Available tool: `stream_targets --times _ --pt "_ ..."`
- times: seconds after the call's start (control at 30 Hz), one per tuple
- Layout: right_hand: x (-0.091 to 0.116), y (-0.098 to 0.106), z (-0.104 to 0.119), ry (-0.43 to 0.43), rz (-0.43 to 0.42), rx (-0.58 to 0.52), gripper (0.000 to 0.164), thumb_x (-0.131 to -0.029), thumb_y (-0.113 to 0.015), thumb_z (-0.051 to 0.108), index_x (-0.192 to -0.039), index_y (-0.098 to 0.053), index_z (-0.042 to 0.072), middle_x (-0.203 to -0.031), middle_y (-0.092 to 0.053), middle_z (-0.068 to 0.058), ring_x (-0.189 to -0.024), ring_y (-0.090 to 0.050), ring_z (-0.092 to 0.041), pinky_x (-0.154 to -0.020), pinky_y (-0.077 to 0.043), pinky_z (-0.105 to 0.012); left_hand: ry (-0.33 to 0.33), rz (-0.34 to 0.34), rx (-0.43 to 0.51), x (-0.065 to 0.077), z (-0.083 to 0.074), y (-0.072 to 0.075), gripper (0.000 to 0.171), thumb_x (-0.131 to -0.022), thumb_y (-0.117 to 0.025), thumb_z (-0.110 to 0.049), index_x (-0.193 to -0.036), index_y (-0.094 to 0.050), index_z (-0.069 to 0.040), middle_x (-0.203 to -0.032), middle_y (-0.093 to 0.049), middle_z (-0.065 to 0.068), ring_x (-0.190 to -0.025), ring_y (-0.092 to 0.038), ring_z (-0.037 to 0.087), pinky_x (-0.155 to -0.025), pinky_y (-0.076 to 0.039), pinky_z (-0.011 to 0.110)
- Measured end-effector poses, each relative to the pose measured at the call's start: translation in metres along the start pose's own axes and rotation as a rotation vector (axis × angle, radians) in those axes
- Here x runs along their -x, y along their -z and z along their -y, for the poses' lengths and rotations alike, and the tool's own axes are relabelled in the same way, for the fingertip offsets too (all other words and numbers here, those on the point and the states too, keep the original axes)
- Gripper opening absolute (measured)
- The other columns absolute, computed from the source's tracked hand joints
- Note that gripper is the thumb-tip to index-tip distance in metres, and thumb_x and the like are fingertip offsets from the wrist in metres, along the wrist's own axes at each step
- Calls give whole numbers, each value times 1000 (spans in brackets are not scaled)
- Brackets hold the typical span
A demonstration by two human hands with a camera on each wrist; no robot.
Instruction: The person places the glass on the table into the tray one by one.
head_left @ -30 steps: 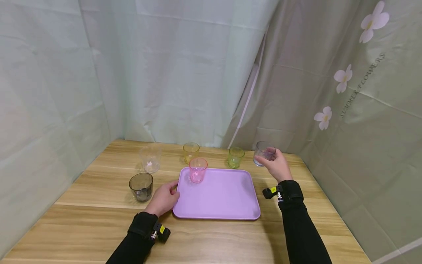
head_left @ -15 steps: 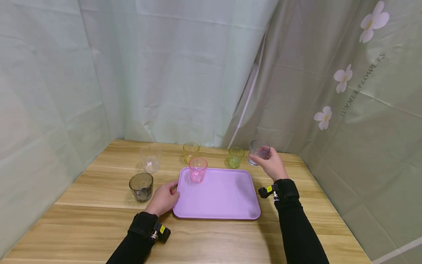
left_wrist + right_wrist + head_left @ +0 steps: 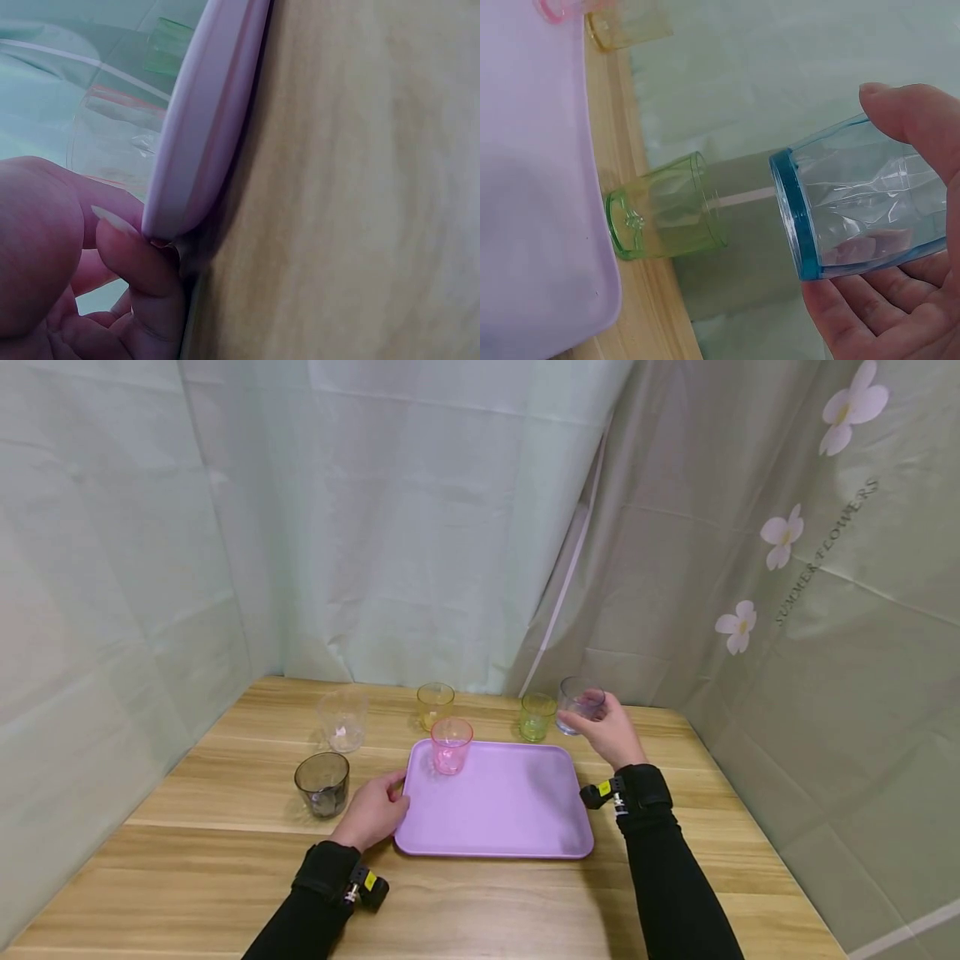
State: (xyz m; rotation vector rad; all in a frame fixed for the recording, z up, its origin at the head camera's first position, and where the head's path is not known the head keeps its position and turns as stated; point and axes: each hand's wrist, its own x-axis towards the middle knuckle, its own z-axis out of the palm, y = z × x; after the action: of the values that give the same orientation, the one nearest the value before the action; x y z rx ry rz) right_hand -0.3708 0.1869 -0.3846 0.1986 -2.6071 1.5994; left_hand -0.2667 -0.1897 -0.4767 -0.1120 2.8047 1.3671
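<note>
Head view: left hand (image 3: 372,814) on a lilac rectangular tray (image 3: 510,810), right hand (image 3: 611,735) on a see-through blue-tinted cup (image 3: 862,195)

Nearest me, two black sleeves (image 3: 682,893) reach in over a table (image 3: 225,877) with a pale wood-grain top. The left hand pinches the tray's left edge between thumb and finger; the tray lies flat in the middle of the table. Just left of that hand stands a see-through smoky-grey cup (image 3: 322,789), upright. On the tray's far left corner stands a see-through pink cup (image 3: 450,752).

Farther off, past the tray's far right corner, the right hand holds the blue-tinted cup, thumb on one side and fingers on the other. The cup is nearly upright and appears raised from the table. Just left of it, a gap between them, a see-through green cup (image 3: 536,720) stands behind the tray. A colourless clear cup (image 3: 343,722) stands at the far left, and a see-through yellow cup (image 3: 435,703) behind the pink one. Beyond the table hang pale green-grey fabric curtains (image 3: 420,527).
</note>
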Motion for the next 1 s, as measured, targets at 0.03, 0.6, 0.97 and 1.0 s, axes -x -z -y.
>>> stream_targets --times 0.03,0.6,0.97,1.0 --pt "0 -1 0 0 3 -1 79 -99 -82 39 -160 -45 5 -159 -54 -19 -148 -52 -39 -123 -44 -54 1 0 -1 0 0 0 56 -104 -63 -10 -156 -55 7 -88 -54 7 -76 -53 20 -65 -40 31" --pt "-2 -14 6 -9 26 24 79 -97 -83 42 -158 -47 6 -155 -56 -17 -146 -52 -38 -124 -43 -55 15 2 11 -1 2 -1 57 -104 -63 -11 -158 -53 5 -88 -55 8 -75 -53 21 -64 -41 30" --pt "-4 -28 7 20 30 43 76 -97 -84 40 -156 -50 5 -150 -59 -17 -135 -57 -36 -118 -45 -53 31 8 11 -3 2 -1 57 -104 -63 -11 -158 -53 4 -89 -55 8 -77 -54 21 -65 -41 31" --pt "-4 -29 6 25 32 43 76 -97 -84 40 -156 -51 5 -150 -59 -17 -135 -57 -36 -118 -45 -53 32 8 12 -3 2 -1 57 -104 -63 -11 -158 -53 4 -89 -55 8 -77 -54 21 -65 -41 31"
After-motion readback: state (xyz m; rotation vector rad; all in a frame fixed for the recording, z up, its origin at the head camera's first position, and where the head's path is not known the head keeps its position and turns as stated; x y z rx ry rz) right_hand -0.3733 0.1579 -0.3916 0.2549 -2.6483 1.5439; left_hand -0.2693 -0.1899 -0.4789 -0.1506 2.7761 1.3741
